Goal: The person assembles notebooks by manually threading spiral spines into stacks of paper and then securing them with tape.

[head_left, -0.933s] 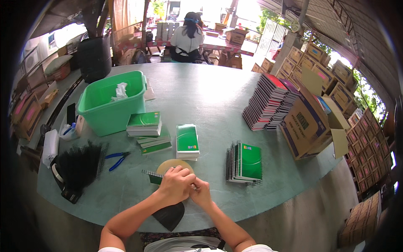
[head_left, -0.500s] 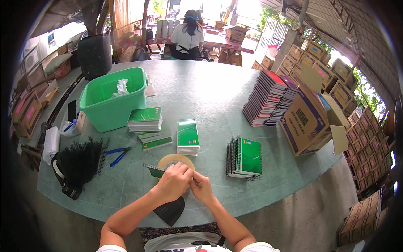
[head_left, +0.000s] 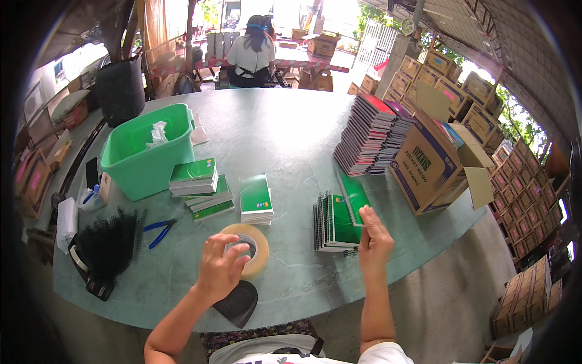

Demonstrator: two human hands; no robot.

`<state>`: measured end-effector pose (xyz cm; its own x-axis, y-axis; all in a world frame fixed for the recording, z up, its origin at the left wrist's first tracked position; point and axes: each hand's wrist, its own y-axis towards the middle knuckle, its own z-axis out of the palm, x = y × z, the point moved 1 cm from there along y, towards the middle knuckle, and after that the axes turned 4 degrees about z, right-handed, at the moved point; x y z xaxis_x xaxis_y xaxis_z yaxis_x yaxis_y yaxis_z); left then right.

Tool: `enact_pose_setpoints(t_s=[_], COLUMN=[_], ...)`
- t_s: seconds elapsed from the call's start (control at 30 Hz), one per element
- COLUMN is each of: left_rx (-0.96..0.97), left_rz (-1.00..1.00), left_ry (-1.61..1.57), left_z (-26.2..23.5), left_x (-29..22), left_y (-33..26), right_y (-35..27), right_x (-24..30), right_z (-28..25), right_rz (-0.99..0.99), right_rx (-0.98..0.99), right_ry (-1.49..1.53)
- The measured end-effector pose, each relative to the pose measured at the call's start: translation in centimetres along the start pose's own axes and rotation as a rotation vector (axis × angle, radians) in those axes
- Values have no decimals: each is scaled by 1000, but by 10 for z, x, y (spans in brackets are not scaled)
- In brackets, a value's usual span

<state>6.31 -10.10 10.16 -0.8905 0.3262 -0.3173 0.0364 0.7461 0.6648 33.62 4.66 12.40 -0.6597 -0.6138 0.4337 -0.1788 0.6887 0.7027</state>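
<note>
My right hand point(head_left: 376, 239) pinches a small green spiral notebook point(head_left: 354, 197) by its near end, tilted over a stack of green spiral-bound notebooks point(head_left: 330, 224). My left hand point(head_left: 221, 267) has its fingers curled but apart, with nothing in it. It hovers by a roll of clear tape point(head_left: 259, 255) and partly covers it. Close to that hand, a black flat pad point(head_left: 237, 305) lies at the table's near edge. Beyond the tape are a pile of unbound green-covered pads point(head_left: 256, 197) and a second, uneven pile point(head_left: 194, 179).
Black spiral coils point(head_left: 115, 246) lie at left beside blue-handled pliers point(head_left: 160, 233). A green bin point(head_left: 142, 173) stands behind them. Far right are tall stacks of red and purple notebooks point(head_left: 364, 136) and an open carton point(head_left: 430, 170). Another person point(head_left: 251, 54) sits beyond the table point(head_left: 291, 291).
My hands have separated. The right one has carried the notebook rightward to the bound stack, while the left has let go and stayed near the tape. The view has shifted slightly.
</note>
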Motion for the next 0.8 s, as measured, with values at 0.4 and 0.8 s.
enact_pose_setpoints(t_s=[0.4,0.8], left_rx=[141,-92], left_rz=[6,-591], left_ry=[-131,-191], left_z=[16,24], left_x=[2,110], left_y=[-10,-87], right_y=[-25,23], right_x=[-18,61], right_z=[19,171], right_rz=[-44,-418], right_rx=[290,587], right_ry=[-244,129])
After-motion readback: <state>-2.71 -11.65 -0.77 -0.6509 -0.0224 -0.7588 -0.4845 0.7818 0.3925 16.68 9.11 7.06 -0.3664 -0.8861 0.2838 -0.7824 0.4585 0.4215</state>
